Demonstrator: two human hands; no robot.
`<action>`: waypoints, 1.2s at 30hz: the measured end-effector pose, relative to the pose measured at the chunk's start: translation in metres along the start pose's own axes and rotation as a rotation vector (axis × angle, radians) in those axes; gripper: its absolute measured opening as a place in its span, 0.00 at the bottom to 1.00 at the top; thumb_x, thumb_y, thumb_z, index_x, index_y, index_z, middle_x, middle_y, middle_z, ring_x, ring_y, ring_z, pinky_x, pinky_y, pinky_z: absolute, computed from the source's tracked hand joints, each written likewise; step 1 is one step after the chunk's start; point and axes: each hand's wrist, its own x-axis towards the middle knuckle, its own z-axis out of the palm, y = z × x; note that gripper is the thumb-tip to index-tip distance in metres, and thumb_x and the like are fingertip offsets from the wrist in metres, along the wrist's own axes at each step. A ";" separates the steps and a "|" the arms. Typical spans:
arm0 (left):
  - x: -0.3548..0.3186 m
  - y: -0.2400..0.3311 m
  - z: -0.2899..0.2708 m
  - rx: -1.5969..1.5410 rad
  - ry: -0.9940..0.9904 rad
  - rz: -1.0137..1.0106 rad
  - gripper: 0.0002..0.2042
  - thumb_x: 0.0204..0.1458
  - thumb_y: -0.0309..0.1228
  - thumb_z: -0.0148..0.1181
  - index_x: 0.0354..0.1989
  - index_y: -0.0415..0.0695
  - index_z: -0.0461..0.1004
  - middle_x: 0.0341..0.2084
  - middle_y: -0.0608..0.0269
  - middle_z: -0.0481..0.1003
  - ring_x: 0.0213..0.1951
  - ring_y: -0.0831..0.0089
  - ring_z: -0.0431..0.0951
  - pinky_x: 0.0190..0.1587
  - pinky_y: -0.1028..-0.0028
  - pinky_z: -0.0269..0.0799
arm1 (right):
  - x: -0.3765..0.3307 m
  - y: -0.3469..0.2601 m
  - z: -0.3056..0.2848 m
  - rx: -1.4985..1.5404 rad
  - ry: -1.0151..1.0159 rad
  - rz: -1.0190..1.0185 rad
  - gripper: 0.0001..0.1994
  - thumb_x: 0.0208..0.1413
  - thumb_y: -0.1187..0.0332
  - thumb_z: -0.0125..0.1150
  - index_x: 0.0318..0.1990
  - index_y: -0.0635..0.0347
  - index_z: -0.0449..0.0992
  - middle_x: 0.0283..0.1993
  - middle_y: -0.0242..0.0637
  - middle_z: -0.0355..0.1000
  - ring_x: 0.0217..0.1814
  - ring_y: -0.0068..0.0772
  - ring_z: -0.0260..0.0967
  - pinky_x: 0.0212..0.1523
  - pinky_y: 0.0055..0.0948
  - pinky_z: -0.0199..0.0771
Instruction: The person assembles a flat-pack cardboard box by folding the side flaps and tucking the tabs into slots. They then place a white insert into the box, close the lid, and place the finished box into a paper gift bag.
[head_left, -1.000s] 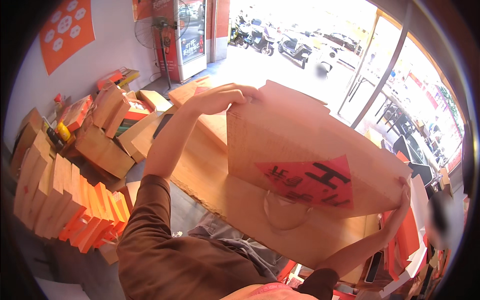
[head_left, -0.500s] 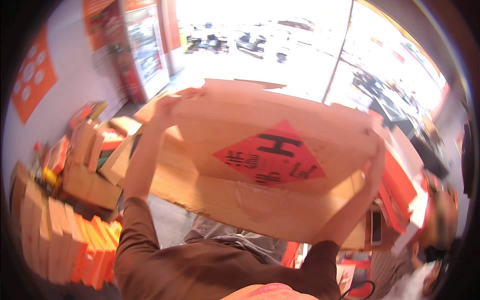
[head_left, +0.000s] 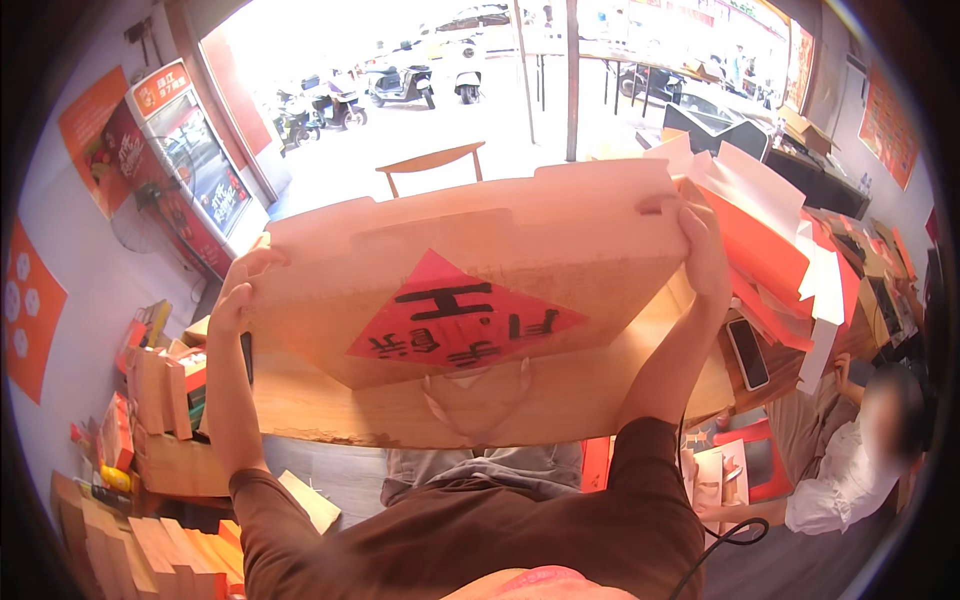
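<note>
While both hands grasp the flat brown paper bag with a red diamond label (head_left: pixel 470 290), left hand (head_left: pixel 238 295) at nine o'clock, right hand (head_left: pixel 700 250) at three, it looks unopened.

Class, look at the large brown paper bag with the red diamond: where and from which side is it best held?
By its two short ends, from left and right: the paper bag is wide and flat, and the left hand and right hand already hold it there.
</note>
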 end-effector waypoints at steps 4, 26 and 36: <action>0.005 0.009 -0.001 -0.168 -0.020 -0.131 0.40 0.64 0.66 0.51 0.58 0.32 0.74 0.57 0.52 0.77 0.59 0.65 0.77 0.61 0.66 0.72 | 0.002 0.004 0.008 0.231 0.007 -0.017 0.26 0.65 0.54 0.47 0.38 0.71 0.83 0.46 0.40 0.75 0.51 0.38 0.72 0.59 0.35 0.66; 0.014 0.001 -0.015 -0.394 -0.075 -0.056 0.31 0.58 0.56 0.59 0.53 0.36 0.75 0.52 0.53 0.77 0.56 0.64 0.77 0.56 0.67 0.73 | -0.044 -0.074 0.041 0.422 0.157 -0.358 0.13 0.44 0.63 0.59 0.27 0.68 0.77 0.37 0.50 0.80 0.43 0.45 0.79 0.46 0.35 0.74; -0.017 -0.012 -0.028 -0.311 0.079 -0.100 0.29 0.62 0.54 0.62 0.58 0.39 0.73 0.53 0.60 0.75 0.58 0.68 0.75 0.61 0.68 0.71 | -0.036 -0.108 0.081 0.286 0.500 -0.236 0.16 0.56 0.61 0.47 0.26 0.66 0.72 0.46 0.56 0.80 0.61 0.54 0.75 0.64 0.40 0.70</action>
